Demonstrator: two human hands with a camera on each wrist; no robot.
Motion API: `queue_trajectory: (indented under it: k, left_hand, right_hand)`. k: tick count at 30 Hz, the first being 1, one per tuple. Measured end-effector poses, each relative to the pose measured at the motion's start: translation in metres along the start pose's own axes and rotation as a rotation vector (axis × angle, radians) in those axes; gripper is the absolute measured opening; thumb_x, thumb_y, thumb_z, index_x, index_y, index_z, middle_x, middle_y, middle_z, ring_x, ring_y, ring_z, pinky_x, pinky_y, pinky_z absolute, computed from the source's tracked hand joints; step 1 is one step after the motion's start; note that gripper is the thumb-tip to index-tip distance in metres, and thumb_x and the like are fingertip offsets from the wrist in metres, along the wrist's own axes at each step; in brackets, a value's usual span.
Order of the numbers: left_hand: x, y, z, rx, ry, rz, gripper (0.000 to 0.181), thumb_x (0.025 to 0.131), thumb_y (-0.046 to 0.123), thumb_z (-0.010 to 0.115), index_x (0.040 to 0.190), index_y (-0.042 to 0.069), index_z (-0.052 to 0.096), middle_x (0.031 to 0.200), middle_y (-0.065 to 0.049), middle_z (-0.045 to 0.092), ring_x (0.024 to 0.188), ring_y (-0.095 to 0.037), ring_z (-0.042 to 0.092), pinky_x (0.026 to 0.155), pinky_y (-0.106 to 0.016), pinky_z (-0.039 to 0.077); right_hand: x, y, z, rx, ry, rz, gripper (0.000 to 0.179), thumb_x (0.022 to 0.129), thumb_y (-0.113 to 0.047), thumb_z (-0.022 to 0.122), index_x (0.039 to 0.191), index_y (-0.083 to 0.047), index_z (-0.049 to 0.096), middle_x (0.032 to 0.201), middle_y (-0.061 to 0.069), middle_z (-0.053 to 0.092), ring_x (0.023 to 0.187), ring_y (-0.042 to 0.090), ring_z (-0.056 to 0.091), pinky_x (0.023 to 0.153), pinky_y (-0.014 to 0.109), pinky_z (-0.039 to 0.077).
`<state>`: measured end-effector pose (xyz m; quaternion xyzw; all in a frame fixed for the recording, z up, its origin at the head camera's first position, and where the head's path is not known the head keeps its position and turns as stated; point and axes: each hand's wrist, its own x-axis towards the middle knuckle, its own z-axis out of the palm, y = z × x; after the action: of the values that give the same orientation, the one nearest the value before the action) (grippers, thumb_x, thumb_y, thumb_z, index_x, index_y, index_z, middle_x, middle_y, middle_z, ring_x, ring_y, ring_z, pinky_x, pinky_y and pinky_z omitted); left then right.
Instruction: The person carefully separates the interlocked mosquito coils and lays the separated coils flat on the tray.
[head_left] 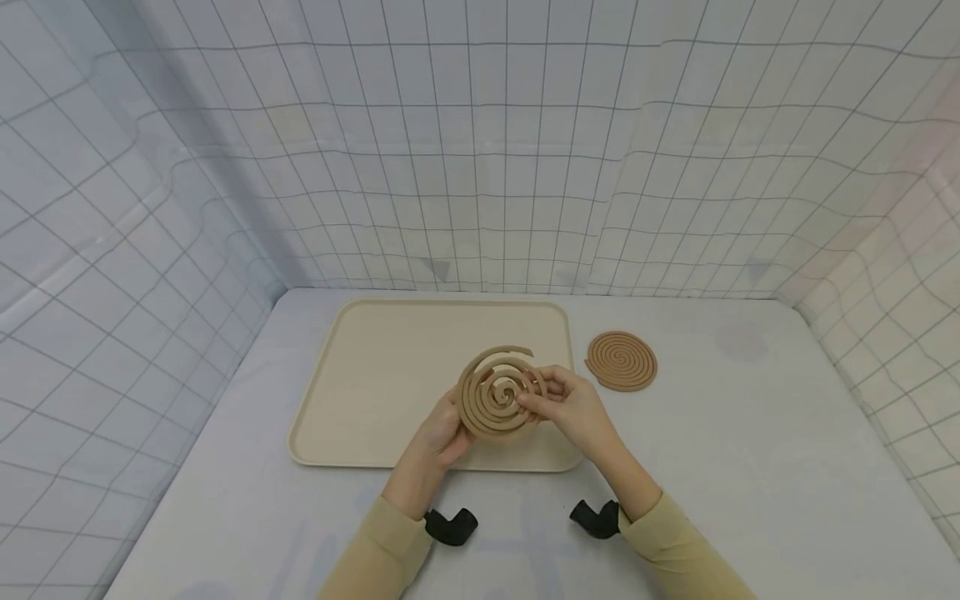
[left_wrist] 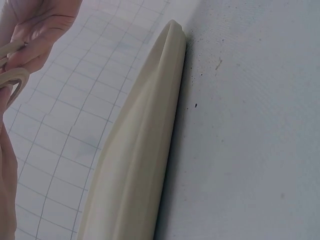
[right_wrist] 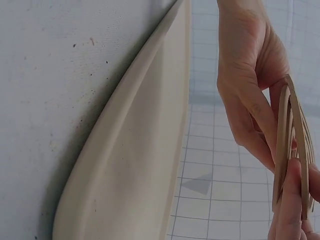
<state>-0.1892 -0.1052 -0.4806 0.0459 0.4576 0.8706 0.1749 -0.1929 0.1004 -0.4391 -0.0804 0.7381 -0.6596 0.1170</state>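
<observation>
A pale tan mosquito coil (head_left: 483,412) is held up above the front right part of a cream tray (head_left: 360,392). My left hand (head_left: 441,429) grips its left edge, with some fingers hidden behind it. On the right side, my right hand (head_left: 570,404) pinches the spiral between thumb and fingers near its centre. Gaps show between the turns, and in the right wrist view the coil (right_wrist: 300,130) appears edge-on as layers spread apart. Whether it is one coil or an interlocked pair, I cannot tell. The left wrist view shows only a bit of the coil (left_wrist: 15,77).
A browner mosquito coil (head_left: 621,361) lies flat on the white table (head_left: 735,433), right of the tray. Grid-patterned curtains (head_left: 525,167) stand at the back and both sides. Black wrist straps or mounts (head_left: 452,527) sit by both sleeves.
</observation>
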Motion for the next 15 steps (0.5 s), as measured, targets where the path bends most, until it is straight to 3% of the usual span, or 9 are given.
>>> queue_trajectory:
  k: [5, 11, 13, 15]
  left_hand:
    - [0.0001, 0.0010, -0.0001, 0.006, 0.023, -0.025, 0.021, 0.105, 0.018, 0.046, 0.113, 0.026, 0.064, 0.101, 0.007, 0.069, 0.093, -0.003, 0.067, 0.078, -0.017, 0.056]
    - [0.0010, 0.0045, -0.0006, 0.032, 0.050, -0.053, 0.040, 0.106, 0.017, 0.042, 0.144, 0.005, 0.041, 0.101, 0.007, 0.069, 0.092, -0.002, 0.067, 0.078, -0.016, 0.055]
    - [0.0016, 0.0053, -0.0009, 0.030, 0.070, -0.052, 0.042, 0.106, 0.020, 0.044, 0.145, 0.004, 0.039, 0.100, 0.008, 0.069, 0.092, -0.001, 0.066, 0.079, -0.015, 0.055]
    - [0.0021, 0.0064, -0.0010, 0.022, 0.081, -0.049, 0.035, 0.105, 0.022, 0.045, 0.139, 0.010, 0.048, 0.103, 0.009, 0.068, 0.093, -0.001, 0.066, 0.081, -0.016, 0.054]
  right_hand:
    - [0.0001, -0.0007, -0.0008, -0.001, -0.016, -0.002, 0.036, 0.089, -0.005, 0.072, 0.119, 0.007, 0.058, 0.100, 0.016, 0.072, 0.077, 0.008, 0.068, 0.071, 0.024, 0.058]
    - [0.0008, -0.0006, -0.0034, -0.022, -0.042, 0.002, 0.033, 0.088, -0.005, 0.072, 0.116, 0.007, 0.060, 0.095, 0.013, 0.073, 0.077, 0.010, 0.069, 0.071, 0.025, 0.059]
    - [0.0008, -0.0005, -0.0038, -0.034, -0.048, 0.003, 0.032, 0.089, -0.006, 0.072, 0.115, 0.007, 0.060, 0.096, 0.014, 0.073, 0.077, 0.010, 0.069, 0.071, 0.025, 0.059]
    - [0.0011, 0.0003, -0.0041, -0.044, -0.056, 0.003, 0.032, 0.089, -0.006, 0.072, 0.115, 0.007, 0.061, 0.096, 0.014, 0.073, 0.077, 0.010, 0.069, 0.071, 0.026, 0.059]
